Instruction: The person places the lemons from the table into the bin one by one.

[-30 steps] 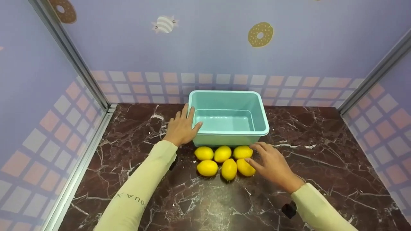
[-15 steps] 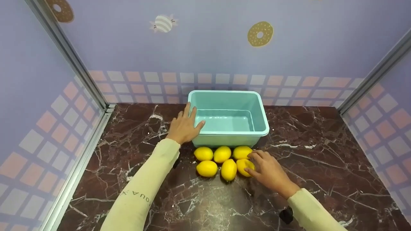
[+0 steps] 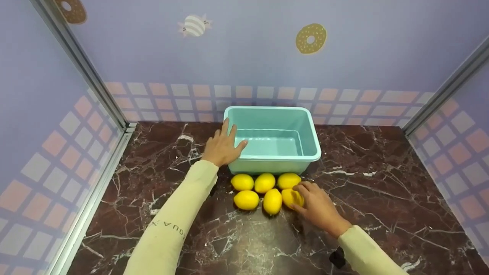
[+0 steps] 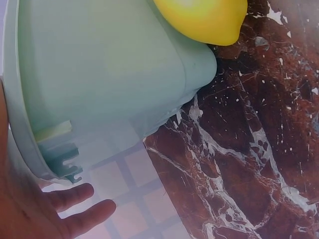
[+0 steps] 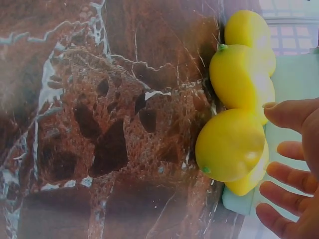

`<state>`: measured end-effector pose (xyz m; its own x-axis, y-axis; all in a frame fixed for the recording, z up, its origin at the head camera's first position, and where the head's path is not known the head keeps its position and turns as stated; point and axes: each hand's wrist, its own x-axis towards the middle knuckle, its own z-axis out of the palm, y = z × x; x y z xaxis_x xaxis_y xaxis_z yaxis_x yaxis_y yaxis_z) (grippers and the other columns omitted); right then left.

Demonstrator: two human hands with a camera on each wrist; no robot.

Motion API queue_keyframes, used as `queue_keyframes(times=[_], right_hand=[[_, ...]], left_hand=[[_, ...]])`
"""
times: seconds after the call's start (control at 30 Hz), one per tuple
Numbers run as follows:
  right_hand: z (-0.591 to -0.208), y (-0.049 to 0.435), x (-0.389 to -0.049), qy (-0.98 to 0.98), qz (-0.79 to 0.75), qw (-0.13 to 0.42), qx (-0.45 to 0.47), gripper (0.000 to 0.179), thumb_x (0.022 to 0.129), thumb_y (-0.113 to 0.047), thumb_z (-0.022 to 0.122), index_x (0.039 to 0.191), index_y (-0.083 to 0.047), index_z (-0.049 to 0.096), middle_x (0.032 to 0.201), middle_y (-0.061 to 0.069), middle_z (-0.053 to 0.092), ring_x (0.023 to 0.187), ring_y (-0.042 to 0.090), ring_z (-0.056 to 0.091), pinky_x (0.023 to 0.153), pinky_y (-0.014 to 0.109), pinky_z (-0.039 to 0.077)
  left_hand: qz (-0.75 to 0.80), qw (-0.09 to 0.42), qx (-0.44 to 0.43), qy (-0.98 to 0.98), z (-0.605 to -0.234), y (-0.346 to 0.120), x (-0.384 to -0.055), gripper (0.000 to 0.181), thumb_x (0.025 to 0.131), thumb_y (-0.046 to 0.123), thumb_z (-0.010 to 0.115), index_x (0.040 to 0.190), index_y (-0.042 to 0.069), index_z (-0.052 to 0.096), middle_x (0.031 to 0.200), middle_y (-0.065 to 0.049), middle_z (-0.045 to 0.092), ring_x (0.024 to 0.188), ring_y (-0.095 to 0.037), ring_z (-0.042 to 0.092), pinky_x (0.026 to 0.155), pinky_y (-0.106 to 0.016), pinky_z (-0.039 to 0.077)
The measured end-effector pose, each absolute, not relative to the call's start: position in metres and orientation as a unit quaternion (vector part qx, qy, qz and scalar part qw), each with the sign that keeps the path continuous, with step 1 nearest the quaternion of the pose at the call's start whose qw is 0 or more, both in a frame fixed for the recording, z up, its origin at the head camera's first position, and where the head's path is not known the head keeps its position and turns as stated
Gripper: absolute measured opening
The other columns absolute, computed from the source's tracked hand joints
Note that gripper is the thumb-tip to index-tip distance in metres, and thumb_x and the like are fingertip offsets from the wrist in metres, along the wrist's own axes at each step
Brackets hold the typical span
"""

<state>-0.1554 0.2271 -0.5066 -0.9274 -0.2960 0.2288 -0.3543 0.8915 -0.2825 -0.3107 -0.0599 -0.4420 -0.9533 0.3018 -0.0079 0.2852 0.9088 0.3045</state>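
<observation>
Head view: a dark tabletop (image 3: 401, 191) holds a green tub (image 3: 269, 166), the left hand (image 3: 222, 148) spread on its left edge. The right hand (image 3: 318, 208) has slid back a bit; its loose, parted fingers (image 5: 286, 175) are at the front right lemon (image 3: 289, 199). Five other lemons (image 3: 246, 200) stayed put by the tub.

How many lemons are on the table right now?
6, in two rows nearside of the teal bin: back-left lemon, back-middle lemon, back-right lemon, front-left lemon, front-middle lemon and front-right lemon, the last partly covered by the right hand. None seems fully hidden.
</observation>
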Motion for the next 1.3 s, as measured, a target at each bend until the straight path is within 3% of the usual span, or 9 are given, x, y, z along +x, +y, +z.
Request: queue_keyframes(times=[0.8, 1.03, 1.17, 1.3], right_hand=[[-0.517, 0.22, -0.159, -0.976, 0.15, 0.068, 0.145, 0.05, 0.075, -0.034, 0.081, 0.116, -0.01, 0.063, 0.115, 0.008, 0.06, 0.103, 0.028, 0.058, 0.087, 0.047, 0.048], [-0.517, 0.22, -0.162, -0.976, 0.146, 0.073, 0.147, 0.053, 0.073, -0.034, 0.082, 0.116, -0.01, 0.063, 0.112, 0.007, 0.061, 0.098, 0.027, 0.058, 0.084, 0.046, 0.049], [-0.518, 0.219, -0.164, -0.976, 0.144, 0.064, 0.15, 0.054, 0.072, -0.034, 0.083, 0.117, -0.01, 0.063, 0.112, 0.007, 0.061, 0.097, 0.027, 0.059, 0.083, 0.046, 0.05], [-0.517, 0.217, -0.166, -0.977, 0.144, 0.055, 0.149, 0.054, 0.072, -0.034, 0.083, 0.116, -0.011, 0.063, 0.111, 0.007, 0.061, 0.096, 0.028, 0.06, 0.08, 0.047, 0.052]], left_hand=[[0.144, 0.056, 0.13, 0.979, -0.444, -0.06, -0.324, 0.077, 0.095, 0.064, 0.03, 0.156, 0.016, 0.019, 0.164, -0.006, -0.011, 0.137, -0.042, 0.037, 0.1, -0.057, 0.042], [0.132, 0.057, 0.126, 0.982, -0.445, -0.057, -0.324, 0.076, 0.095, 0.06, 0.035, 0.153, 0.012, 0.028, 0.164, -0.005, -0.015, 0.128, -0.04, 0.048, 0.092, -0.054, 0.048], [0.145, 0.056, 0.125, 0.98, -0.445, -0.057, -0.324, 0.061, 0.095, 0.047, 0.041, 0.137, 0.004, 0.053, 0.164, -0.004, -0.015, 0.107, -0.037, 0.06, 0.08, -0.05, 0.053], [0.162, 0.054, 0.126, 0.977, -0.447, -0.058, -0.327, 0.044, 0.091, 0.034, 0.041, 0.101, 0.002, 0.07, 0.164, -0.005, -0.014, 0.079, -0.029, 0.061, 0.065, -0.042, 0.051]])
